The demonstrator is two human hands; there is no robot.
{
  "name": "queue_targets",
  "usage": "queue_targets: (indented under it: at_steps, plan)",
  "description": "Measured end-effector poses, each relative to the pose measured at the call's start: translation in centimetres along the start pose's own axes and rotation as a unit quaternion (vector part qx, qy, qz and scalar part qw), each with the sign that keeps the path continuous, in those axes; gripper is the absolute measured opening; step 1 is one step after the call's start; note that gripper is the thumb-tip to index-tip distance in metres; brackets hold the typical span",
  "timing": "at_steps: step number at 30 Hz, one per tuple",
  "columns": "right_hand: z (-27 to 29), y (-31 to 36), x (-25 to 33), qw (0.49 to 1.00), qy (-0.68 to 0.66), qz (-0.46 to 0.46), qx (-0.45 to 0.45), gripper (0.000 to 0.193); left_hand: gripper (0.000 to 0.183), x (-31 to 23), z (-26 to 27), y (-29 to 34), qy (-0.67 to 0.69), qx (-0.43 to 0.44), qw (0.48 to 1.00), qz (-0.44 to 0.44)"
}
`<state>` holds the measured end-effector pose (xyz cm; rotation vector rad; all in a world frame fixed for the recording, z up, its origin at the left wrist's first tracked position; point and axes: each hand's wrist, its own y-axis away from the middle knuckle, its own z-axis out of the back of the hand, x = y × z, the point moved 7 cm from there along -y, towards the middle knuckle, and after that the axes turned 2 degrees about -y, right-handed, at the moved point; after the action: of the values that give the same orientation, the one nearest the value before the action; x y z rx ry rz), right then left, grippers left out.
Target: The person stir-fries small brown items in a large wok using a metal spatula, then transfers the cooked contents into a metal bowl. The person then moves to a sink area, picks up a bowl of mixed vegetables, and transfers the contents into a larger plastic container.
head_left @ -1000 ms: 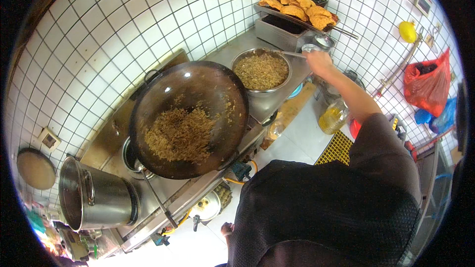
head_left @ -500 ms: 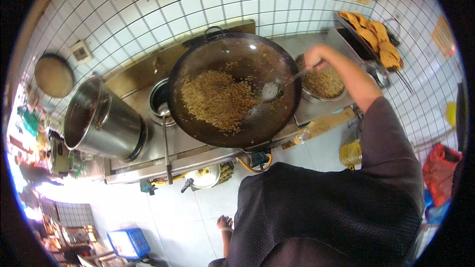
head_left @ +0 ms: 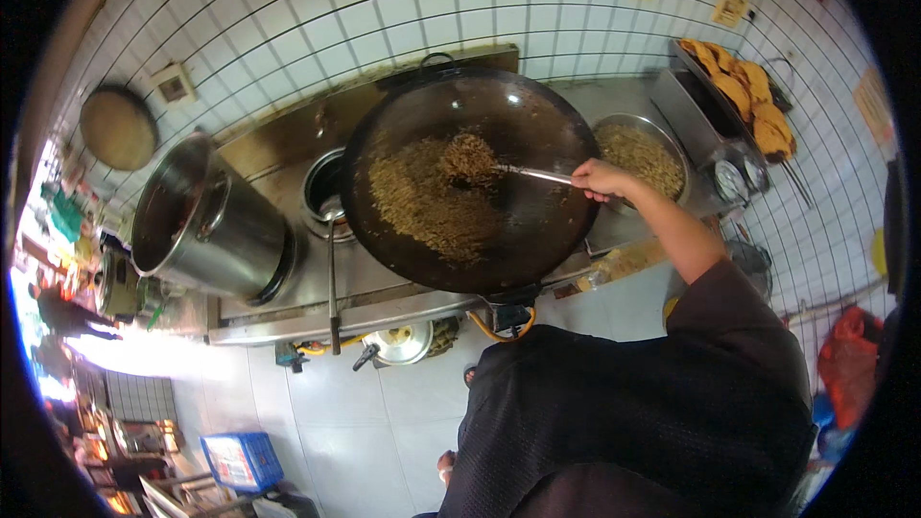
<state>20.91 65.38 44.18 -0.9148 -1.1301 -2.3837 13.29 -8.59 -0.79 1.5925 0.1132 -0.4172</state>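
White tiles (head_left: 576,0) backed the steel bench (head_left: 593,94), where a wok (head_left: 537,240) of brown grains (head_left: 422,197) reached the front edge. The right hand (head_left: 600,179) wrapped tightly round a ladle (head_left: 539,174), its heaped end inside the wok; I couldn't tell whether the left hand (head_left: 445,464), small and blurred, held anything.

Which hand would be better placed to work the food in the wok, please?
Most likely the right: the right hand grips the ladle, whose far end reaches into the wok, while the left hand hangs low beside the body.
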Motion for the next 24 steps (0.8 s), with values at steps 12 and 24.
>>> queue_targets:
  at_steps: [12, 24]
  plan:
    - [14.9, 18.3, -3.5, 0.982, -0.085, -0.004, -0.167, 0.016, 0.03, -20.3, -12.2, -2.8, -0.189, 0.116, 0.966, -0.13]
    - [15.1, 24.4, -3.7, 0.749, 0.47, -0.117, -0.453, 0.019, 0.011, -13.1, -10.6, -9.1, -0.117, 0.133, 0.984, -0.018]
